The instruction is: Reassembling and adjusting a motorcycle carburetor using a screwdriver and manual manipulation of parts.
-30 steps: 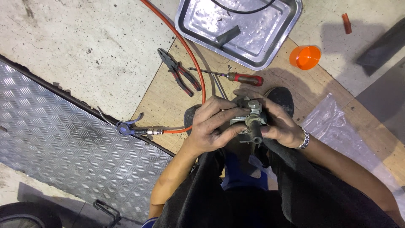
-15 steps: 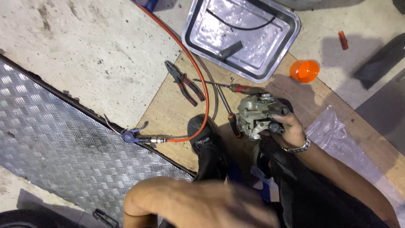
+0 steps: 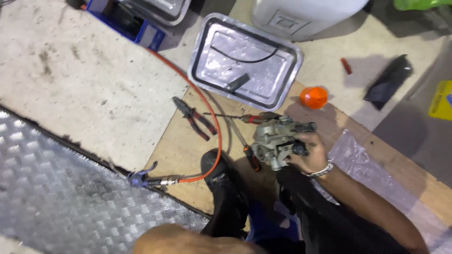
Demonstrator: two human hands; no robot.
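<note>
Left to right. Diamond-plate sheet (image 3: 61,188) far left. On its edge lies a blue air blow gun (image 3: 139,178) on an orange hose (image 3: 207,117). Red-handled pliers (image 3: 193,117) lie on the plywood board (image 3: 174,150), untouched. Metal tray (image 3: 212,51) sits above it, with a dark strip inside. Left hand: a second ago it was on the part with the right; now off it, only the forearm (image 3: 188,241) shows at the bottom edge, fingers out of view, so cannot tell their state. So this is now a one-hand hold. Right hand (image 3: 310,153) has its fingers clamped round the grey cast-metal carburettor (image 3: 278,141), held off the board above the knee. Red-handled screwdriver (image 3: 252,119) lies just behind it. Orange cap (image 3: 313,97) to the right, apart.
</note>
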